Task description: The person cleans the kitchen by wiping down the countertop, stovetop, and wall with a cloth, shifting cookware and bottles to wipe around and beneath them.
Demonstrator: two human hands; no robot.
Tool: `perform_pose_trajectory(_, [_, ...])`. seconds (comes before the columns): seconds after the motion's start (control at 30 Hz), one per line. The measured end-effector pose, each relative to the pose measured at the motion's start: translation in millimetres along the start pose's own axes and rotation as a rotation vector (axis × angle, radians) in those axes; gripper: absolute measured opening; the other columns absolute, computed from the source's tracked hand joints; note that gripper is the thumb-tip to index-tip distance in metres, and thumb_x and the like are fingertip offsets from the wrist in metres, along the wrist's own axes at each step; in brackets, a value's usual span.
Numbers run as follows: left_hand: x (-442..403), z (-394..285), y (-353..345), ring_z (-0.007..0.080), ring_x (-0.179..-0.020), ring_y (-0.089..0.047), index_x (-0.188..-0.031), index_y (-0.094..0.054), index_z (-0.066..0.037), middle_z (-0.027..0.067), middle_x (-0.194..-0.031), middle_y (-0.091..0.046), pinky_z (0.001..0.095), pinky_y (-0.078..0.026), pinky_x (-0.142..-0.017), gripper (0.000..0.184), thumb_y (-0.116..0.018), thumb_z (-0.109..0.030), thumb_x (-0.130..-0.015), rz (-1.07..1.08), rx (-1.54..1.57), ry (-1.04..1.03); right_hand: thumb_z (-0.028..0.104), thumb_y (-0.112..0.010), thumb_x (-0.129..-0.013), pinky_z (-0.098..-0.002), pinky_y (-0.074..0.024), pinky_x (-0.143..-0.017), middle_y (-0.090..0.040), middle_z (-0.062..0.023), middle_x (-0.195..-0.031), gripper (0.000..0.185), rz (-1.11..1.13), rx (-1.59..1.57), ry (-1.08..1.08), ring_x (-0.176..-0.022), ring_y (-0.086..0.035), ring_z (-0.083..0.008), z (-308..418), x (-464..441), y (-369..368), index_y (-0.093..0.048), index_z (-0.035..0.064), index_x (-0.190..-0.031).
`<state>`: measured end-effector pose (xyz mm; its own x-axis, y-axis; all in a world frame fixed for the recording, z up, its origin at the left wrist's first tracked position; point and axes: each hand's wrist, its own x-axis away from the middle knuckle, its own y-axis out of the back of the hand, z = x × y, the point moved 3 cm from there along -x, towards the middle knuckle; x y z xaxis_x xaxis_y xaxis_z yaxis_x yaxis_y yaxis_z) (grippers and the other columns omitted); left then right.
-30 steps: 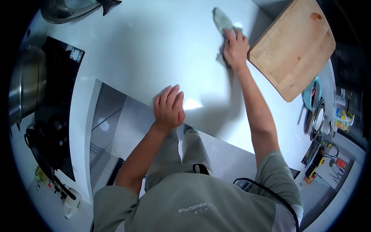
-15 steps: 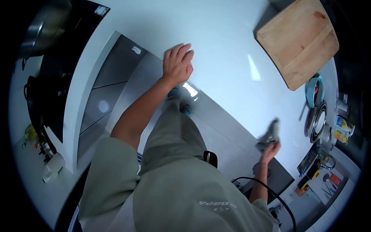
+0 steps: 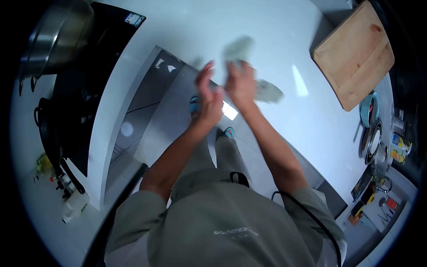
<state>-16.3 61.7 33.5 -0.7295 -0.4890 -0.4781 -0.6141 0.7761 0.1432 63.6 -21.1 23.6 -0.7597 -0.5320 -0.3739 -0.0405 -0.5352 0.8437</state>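
My right hand (image 3: 241, 84) grips a greyish-green cloth (image 3: 269, 91) over the front edge of the white counter (image 3: 284, 49). Parts of the cloth stick out beyond the fingers and to the right, blurred by motion. Just left of it, my left hand (image 3: 209, 98) is raised off the counter, fingers apart and holding nothing. A small gap separates the two hands.
A wooden board (image 3: 356, 55) lies at the right. Beyond it are a blue bowl (image 3: 369, 109), a yellow-labelled bottle (image 3: 400, 147) and a sink area with a faucet (image 3: 386, 183). At left are a black cooktop (image 3: 78, 129) and a steel pot (image 3: 58, 40).
My right hand has carried the cloth from the counter's near right edge leftward, close to my left hand. My left hand has lifted off the counter edge. The view has shifted.
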Motion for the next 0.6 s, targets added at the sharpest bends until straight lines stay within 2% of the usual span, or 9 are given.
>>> perform_pose_trajectory(0.1, [13.2,-8.8,78.8,0.0302,-0.125,-0.031,-0.126,-0.025,-0.002,0.0198,-0.134,-0.031,0.0423,-0.020,-0.105,0.039,-0.036,-0.020,-0.094,-0.029,-0.102,0.026,0.000,-0.054,-0.068,-0.0386,-0.0477,-0.073,-0.053,-0.0164,-0.106,0.041,0.237,-0.326,0.179,-0.092,-0.052,-0.0360,76.5,-26.4,-26.5,-0.059,0.0137,-0.107])
perform_pose_trajectory(0.2, [20.2,0.1,139.8,0.0327,-0.121,-0.033,-0.126,-0.025,-0.003,0.0202,-0.133,-0.030,0.0430,-0.025,-0.102,0.037,-0.035,-0.012,-0.091,0.041,-0.169,0.101,-0.003,-0.054,-0.071,-0.0334,-0.0480,-0.075,-0.052,-0.0140,-0.105,0.041,0.265,-0.608,0.122,-0.093,-0.055,-0.0303,76.4,-12.7,-14.7,-0.059,0.0132,-0.108])
perform_pose_trajectory(0.33, [15.3,24.9,165.1,0.0301,-0.120,-0.035,-0.125,-0.026,0.000,0.0195,-0.130,-0.034,0.0408,-0.024,-0.102,0.037,-0.034,-0.010,-0.090,0.196,-0.236,0.168,-0.001,-0.044,-0.088,-0.0284,-0.0442,-0.083,-0.055,-0.0079,-0.108,0.030,-0.127,-0.693,-0.562,-0.097,-0.053,-0.0160,-40.6,65.1,69.7,-0.051,0.0011,-0.116])
perform_pose_trajectory(0.37, [12.6,30.2,163.2,0.0296,-0.119,-0.036,-0.124,-0.028,0.000,0.0190,-0.129,-0.036,0.0405,-0.025,-0.102,0.036,-0.035,-0.009,-0.089,0.233,-0.240,0.201,0.005,-0.046,-0.087,-0.0281,-0.0441,-0.082,-0.055,-0.0083,-0.105,0.029,-0.212,-0.467,-0.739,-0.099,-0.052,-0.0161,-67.6,86.6,103.5,-0.052,0.0013,-0.116])
perform_pose_trajectory(0.4, [9.5,34.5,161.1,0.0292,-0.118,-0.037,-0.123,-0.030,0.001,0.0185,-0.127,-0.038,0.0401,-0.026,-0.101,0.035,-0.036,-0.008,-0.089,0.269,-0.248,0.232,0.009,-0.048,-0.088,-0.0291,-0.0431,-0.084,-0.054,-0.0111,-0.107,0.029,-0.386,-0.557,-0.917,-0.097,-0.052,-0.0163,-91.6,110.2,127.8,-0.051,-0.0006,-0.116])
perform_pose_trajectory(0.47, [4.0,38.4,151.8,0.0289,-0.116,-0.037,-0.122,-0.032,0.001,0.0181,-0.126,-0.040,0.0397,-0.027,-0.100,0.035,-0.037,-0.008,-0.089,0.248,-0.189,0.254,0.017,-0.054,-0.086,-0.0342,-0.0433,-0.085,-0.054,-0.0161,-0.106,0.036,-0.528,-0.451,-0.970,-0.096,-0.053,-0.0235,-149.8,178.3,143.5,-0.050,-0.0042,-0.115])
perform_pose_trajectory(0.5, [1.2,40.3,149.1,0.0286,-0.115,-0.038,-0.121,-0.034,0.001,0.0176,-0.124,-0.041,0.0394,-0.027,-0.100,0.034,-0.037,-0.007,-0.088,0.221,-0.134,0.282,0.017,-0.054,-0.086,-0.0342,-0.0433,-0.085,-0.054,-0.0161,-0.106,0.036,-0.538,-0.445,-0.975,-0.096,-0.053,-0.0235,-145.2,179.1,139.5,-0.050,-0.0042,-0.115])
perform_pose_trajectory(0.57, [-3.7,40.5,150.1,0.0288,-0.115,-0.038,-0.120,-0.036,0.001,0.0172,-0.124,-0.041,0.0391,-0.027,-0.099,0.033,-0.038,-0.007,-0.088,0.245,-0.155,0.287,0.026,-0.060,-0.081,-0.0403,-0.0413,-0.084,-0.053,-0.0200,-0.100,0.048,-0.307,0.451,-0.959,-0.093,-0.051,-0.0313,-136.0,172.7,129.7,-0.049,-0.0075,-0.113])
perform_pose_trajectory(0.6, [-4.4,39.6,154.1,0.0291,-0.114,-0.039,-0.119,-0.038,0.001,0.0169,-0.124,-0.041,0.0388,-0.027,-0.099,0.032,-0.038,-0.007,-0.088,0.273,-0.181,0.299,0.031,-0.063,-0.077,-0.0441,-0.0386,-0.081,-0.052,-0.0220,-0.097,0.054,-0.313,0.361,-0.818,-0.091,-0.048,-0.0361,-119.2,149.4,112.7,-0.048,-0.0084,-0.111])
